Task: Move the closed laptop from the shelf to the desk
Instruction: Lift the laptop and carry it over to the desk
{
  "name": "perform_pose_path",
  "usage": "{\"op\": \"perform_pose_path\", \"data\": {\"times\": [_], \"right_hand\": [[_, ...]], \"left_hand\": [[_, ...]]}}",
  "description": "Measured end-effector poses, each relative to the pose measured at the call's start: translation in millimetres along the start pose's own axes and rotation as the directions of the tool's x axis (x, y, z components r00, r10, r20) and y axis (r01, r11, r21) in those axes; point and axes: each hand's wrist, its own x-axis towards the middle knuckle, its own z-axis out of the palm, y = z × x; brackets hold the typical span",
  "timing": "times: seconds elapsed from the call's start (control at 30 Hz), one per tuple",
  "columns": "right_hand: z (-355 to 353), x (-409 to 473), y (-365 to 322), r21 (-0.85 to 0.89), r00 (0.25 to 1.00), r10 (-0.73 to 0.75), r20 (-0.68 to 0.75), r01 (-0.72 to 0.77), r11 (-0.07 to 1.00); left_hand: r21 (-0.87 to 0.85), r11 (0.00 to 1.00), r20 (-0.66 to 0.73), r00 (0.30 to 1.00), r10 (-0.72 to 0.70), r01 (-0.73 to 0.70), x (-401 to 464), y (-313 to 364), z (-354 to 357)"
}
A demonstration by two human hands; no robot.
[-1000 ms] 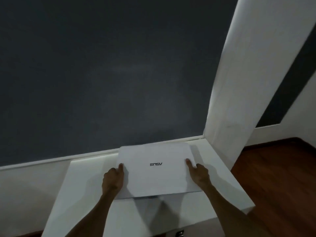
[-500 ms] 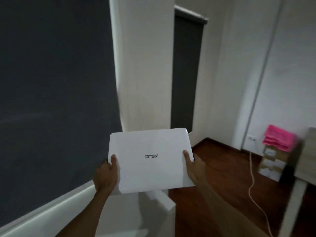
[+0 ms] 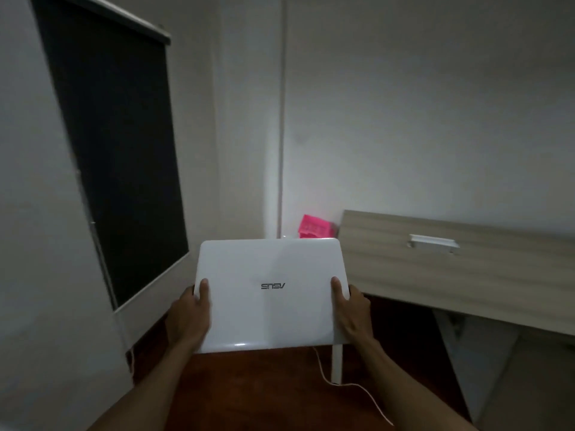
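A closed white laptop with a logo on its lid hangs in the air in front of me, held flat. My left hand grips its left edge with the thumb on the lid. My right hand grips its right edge the same way. The light wooden desk stands to the right, its near left corner just beyond the laptop's right edge. The shelf is out of view.
A dark roller blind covers the window on the left. Pink items sit in the far corner behind the laptop. A white cable trails over the dark wooden floor by a white desk leg. A white cable slot is set in the desktop.
The laptop was lifted off the white shelf in both hands, and I have turned right. The shelf has left view and the desk has come in on the right.
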Motion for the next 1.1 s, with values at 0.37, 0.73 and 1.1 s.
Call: {"op": "perform_pose_path", "data": {"times": [0.37,0.73,1.1], "right_hand": [[-91,90,109,-0.017,0.961,0.169,-0.219,-0.176,0.984],[-57,254,137,-0.040,0.935,0.216,-0.280,-0.237,0.971],[-40,414,175,0.040,0.932,0.226,-0.284,-0.224,0.974]], "left_hand": [[-0.156,0.981,0.273,0.950,0.154,-0.114,9,93,191],[-0.251,0.967,0.348,0.929,0.123,-0.034,116,132,350],[-0.095,0.985,0.389,0.905,0.173,-0.147,204,187,486]]}}
